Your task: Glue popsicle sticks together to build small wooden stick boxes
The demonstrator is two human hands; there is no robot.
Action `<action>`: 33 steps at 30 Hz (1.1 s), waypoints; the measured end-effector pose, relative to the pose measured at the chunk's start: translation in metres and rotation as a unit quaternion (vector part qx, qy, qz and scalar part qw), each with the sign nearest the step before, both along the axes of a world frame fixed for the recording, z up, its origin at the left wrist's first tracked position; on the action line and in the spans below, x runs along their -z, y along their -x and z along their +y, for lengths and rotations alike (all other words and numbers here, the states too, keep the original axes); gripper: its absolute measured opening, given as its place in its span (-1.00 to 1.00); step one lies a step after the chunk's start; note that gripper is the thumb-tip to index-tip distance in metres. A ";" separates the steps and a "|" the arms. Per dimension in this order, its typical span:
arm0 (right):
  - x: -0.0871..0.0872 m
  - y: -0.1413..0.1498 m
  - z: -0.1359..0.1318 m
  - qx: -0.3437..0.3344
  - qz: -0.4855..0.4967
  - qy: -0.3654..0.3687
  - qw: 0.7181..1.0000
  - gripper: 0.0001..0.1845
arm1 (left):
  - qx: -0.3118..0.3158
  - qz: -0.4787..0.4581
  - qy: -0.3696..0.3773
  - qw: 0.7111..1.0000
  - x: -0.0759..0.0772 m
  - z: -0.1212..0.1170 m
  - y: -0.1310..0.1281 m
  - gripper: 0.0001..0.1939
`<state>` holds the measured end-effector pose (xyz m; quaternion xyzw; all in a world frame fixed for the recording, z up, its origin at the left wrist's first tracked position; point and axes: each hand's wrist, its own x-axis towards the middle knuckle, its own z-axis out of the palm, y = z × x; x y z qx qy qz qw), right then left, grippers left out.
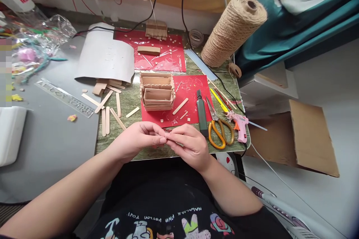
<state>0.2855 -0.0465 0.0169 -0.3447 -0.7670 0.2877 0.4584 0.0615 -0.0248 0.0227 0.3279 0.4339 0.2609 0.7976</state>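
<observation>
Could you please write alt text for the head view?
Left hand and right hand meet at a table, anything between them too small to tell. Beyond, a wooden-stick box stands on a red sheet; scissors and a pink glue gun lie to the right.

Bare left hand and right hand meet, pinched together
Beyond them stands a tan rectangular wooden-stick box; to their right lie orange-handled metal scissors and a pink plastic glue gun.
</observation>
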 end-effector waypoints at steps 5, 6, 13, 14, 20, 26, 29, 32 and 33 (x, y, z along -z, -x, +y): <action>-0.008 0.002 -0.003 -0.003 0.006 0.010 1.000 -0.65 | -0.017 -0.037 0.031 0.999 -0.001 -0.007 -0.003 -0.71; -0.009 0.002 -0.004 -0.003 0.006 0.011 1.000 -0.68 | -0.015 -0.037 0.037 0.999 -0.001 -0.008 -0.003 -0.70; -0.011 0.002 -0.009 0.044 0.032 0.025 0.998 -0.86 | -0.011 -0.046 0.037 0.998 -0.002 -0.013 -0.003 -0.73; -0.013 0.001 -0.009 0.049 0.044 0.049 0.997 -0.90 | -0.014 -0.047 0.028 0.998 -0.002 -0.013 -0.004 -0.74; -0.029 -0.009 -0.008 0.030 0.007 0.226 0.974 -0.92 | -0.009 -0.009 -0.026 1.000 -0.003 -0.017 -0.010 -0.77; -0.029 -0.009 -0.008 0.005 -0.052 0.172 0.984 -0.89 | 0.025 0.049 -0.046 0.997 -0.006 -0.012 -0.013 -0.77; -0.024 -0.006 -0.009 0.022 -0.052 0.139 0.989 -0.95 | 0.017 0.047 -0.040 0.998 -0.006 -0.010 -0.013 -0.76; -0.020 -0.002 -0.011 0.042 -0.048 0.134 0.989 -0.90 | 0.002 0.046 -0.036 0.998 -0.004 -0.009 -0.013 -0.74; -0.020 -0.002 -0.011 0.048 -0.045 0.138 0.988 -0.90 | 0.000 0.046 -0.036 0.998 -0.003 -0.010 -0.013 -0.73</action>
